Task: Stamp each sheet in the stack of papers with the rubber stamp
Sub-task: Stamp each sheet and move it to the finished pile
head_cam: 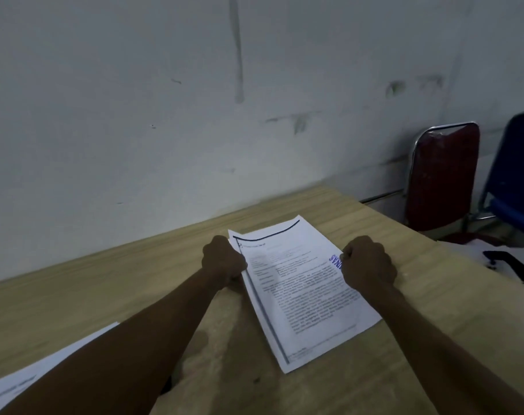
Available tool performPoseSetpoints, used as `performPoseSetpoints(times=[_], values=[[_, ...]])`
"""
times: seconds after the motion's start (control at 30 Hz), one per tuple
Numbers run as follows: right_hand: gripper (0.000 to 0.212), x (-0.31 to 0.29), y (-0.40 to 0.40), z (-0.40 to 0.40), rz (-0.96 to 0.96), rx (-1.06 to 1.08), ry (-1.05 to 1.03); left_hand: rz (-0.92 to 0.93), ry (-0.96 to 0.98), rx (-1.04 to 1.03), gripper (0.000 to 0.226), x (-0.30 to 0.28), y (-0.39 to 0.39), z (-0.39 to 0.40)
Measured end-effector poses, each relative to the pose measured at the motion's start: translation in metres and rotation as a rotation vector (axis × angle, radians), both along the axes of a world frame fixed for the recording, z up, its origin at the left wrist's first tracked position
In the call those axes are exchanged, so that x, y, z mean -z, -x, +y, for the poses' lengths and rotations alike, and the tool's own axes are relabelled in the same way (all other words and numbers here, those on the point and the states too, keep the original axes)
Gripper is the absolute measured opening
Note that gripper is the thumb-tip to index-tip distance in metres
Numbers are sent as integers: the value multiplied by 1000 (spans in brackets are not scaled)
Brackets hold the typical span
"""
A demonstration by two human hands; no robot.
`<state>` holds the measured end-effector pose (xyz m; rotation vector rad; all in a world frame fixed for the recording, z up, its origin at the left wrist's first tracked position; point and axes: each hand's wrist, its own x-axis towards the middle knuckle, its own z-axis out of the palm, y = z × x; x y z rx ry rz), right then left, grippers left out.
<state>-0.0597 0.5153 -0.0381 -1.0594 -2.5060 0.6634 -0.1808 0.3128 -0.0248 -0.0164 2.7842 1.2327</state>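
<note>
A stack of printed papers (pixel 299 292) lies askew on the wooden tabletop (pixel 105 283), its far corner near the tabletop's back edge by the wall (pixel 135 100). The top sheet carries a blue stamp mark (pixel 335 259) at its right edge. The left hand (pixel 223 260) is curled at the stack's left edge, its fingers folded under and touching the paper; whether they actually pinch the sheets cannot be told. The right hand (pixel 367 262) is clenched at the stack's right edge, partly over the blue mark; what it grasps, if anything, is hidden inside the fist, and no rubber stamp can be made out. Another sheet (pixel 24 381) lies at the tabletop's near left corner. A dark phone-like object (pixel 512 266) rests near the right edge. Beyond that edge stand a red chair (pixel 443 178) and a blue chair (pixel 518 175).
</note>
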Motion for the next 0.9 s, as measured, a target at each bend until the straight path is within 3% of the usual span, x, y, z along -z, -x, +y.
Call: performPoseSetpoints(times=[0.53, 0.9], values=[[29, 20, 27, 22, 9, -44, -80, -46, 45, 58, 37, 7, 25, 12], [24, 4, 0, -37, 184, -248, 0, -99, 37, 202, 46, -51, 7, -16]])
